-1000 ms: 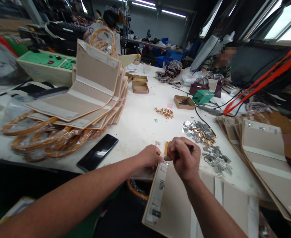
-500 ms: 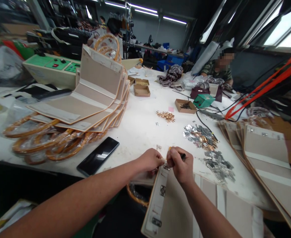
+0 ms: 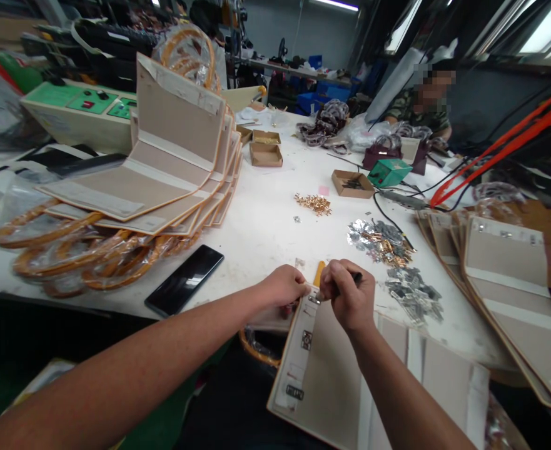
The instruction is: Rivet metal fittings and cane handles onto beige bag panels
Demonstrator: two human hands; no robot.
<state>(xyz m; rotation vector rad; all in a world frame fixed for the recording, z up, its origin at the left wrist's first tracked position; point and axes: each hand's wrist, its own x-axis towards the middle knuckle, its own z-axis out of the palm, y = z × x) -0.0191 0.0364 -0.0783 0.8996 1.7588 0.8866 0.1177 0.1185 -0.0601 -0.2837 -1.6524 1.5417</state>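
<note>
Gripping a dark-handled tool (image 3: 356, 277) in a closed fist, the right hand (image 3: 350, 299) sets its tip at the top corner of a beige bag panel (image 3: 331, 375), which hangs over the near edge of the white table (image 3: 266, 231). The left hand (image 3: 282, 289) pinches that same corner from the left, just beside the right hand. Silver fittings (image 3: 413, 299) lie near on the right, and a black phone (image 3: 184, 279) lies on the left.

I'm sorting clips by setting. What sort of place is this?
Likely a handbag assembly workshop: stacks of beige bag panels with wrapped handles, piles of small metal fittings on a white worktable, and the right hand working a tool on another panel.
</note>
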